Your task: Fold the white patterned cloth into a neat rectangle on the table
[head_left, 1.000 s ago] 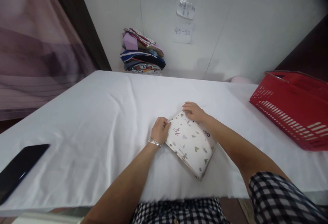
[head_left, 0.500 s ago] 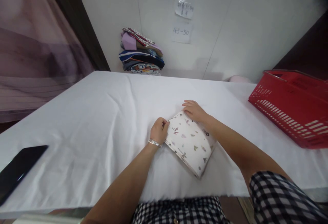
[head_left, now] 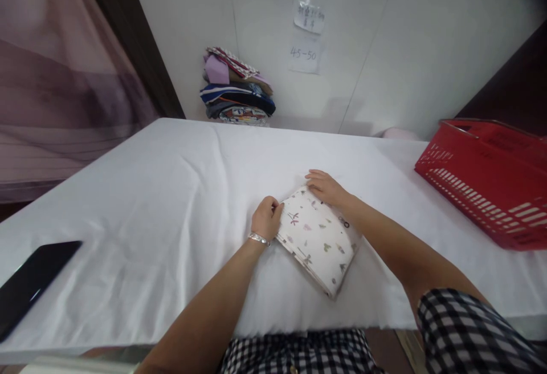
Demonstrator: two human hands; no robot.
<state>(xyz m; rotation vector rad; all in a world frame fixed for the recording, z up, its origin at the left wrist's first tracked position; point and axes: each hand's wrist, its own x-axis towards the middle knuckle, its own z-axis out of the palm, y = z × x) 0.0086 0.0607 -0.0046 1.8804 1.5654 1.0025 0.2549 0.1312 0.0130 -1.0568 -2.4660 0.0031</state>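
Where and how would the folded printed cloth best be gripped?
The folded printed cloth is probably best pinched above and below along its near-left edge, coming from the person's left. It lies flat and aslant, with stacked layers showing along that edge, so a pinch there should gather them. The left hand is at its left corner; the right hand is at its far corner.

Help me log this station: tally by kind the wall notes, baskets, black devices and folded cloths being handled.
Wall notes: 2
Red basket: 1
Black device: 1
Folded cloth: 1
Total: 5
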